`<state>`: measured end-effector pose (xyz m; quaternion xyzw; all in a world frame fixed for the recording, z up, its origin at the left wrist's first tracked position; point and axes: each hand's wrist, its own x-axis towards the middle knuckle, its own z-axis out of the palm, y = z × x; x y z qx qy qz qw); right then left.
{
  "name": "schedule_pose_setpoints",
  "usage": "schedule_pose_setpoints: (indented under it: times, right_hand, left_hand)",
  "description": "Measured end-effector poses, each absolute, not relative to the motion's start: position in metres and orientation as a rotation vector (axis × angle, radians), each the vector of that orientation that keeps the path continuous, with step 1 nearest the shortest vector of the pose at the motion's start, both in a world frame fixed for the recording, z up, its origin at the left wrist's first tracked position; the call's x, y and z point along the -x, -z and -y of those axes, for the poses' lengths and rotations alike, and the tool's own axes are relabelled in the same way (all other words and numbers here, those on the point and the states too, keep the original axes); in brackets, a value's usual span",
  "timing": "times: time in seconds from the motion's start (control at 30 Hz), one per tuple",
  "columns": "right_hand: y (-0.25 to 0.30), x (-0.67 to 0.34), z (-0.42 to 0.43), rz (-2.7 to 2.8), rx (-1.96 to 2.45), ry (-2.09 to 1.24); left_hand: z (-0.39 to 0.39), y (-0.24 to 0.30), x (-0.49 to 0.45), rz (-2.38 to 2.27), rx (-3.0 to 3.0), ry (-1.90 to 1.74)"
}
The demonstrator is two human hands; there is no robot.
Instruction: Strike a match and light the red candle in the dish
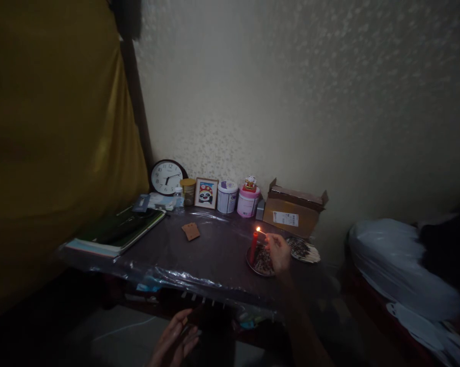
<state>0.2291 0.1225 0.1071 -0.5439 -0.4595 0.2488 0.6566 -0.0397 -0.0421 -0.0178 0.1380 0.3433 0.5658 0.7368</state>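
Observation:
In the head view, my right hand [278,252] pinches a burning match [262,233] at the top of a red candle [253,248]. A small flame glows there; I cannot tell whether the wick itself is alight. The candle stands upright on a small dark dish [248,261] strewn with dark bits. Low in the view, before the table's front edge, my left hand [176,336] is half curled with a small brownish thing at its fingertips, too dark to name. A plate [305,251] with pale matchsticks and dark bits lies just right of my right hand.
A brown card piece [190,231] lies on the plastic-covered table [214,255]. Along the wall stand a clock [167,177], a panda picture [206,193], two tins [227,198] and a cardboard box [293,210]. Books [117,229] lie left; plastic bags [398,260] sit right.

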Motion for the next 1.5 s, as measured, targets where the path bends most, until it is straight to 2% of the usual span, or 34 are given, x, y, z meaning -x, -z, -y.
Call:
schedule_pose_setpoints:
  times: [0.57, 0.97, 1.5]
  right_hand:
    - [-0.106, -0.228, -0.122, 1.061, 1.288, -0.537]
    - [-0.103, -0.227, -0.123, 1.07, 1.301, -0.544]
    - [-0.105, -0.227, -0.123, 1.067, 1.283, -0.544]
  left_hand:
    - [0.043, 0.021, 0.041, -0.729, -0.304, -1.247]
    - [0.061, -0.017, 0.032, -0.76, -0.271, -1.289]
    - [0.045, 0.012, 0.04, -0.804, -0.249, -1.234]
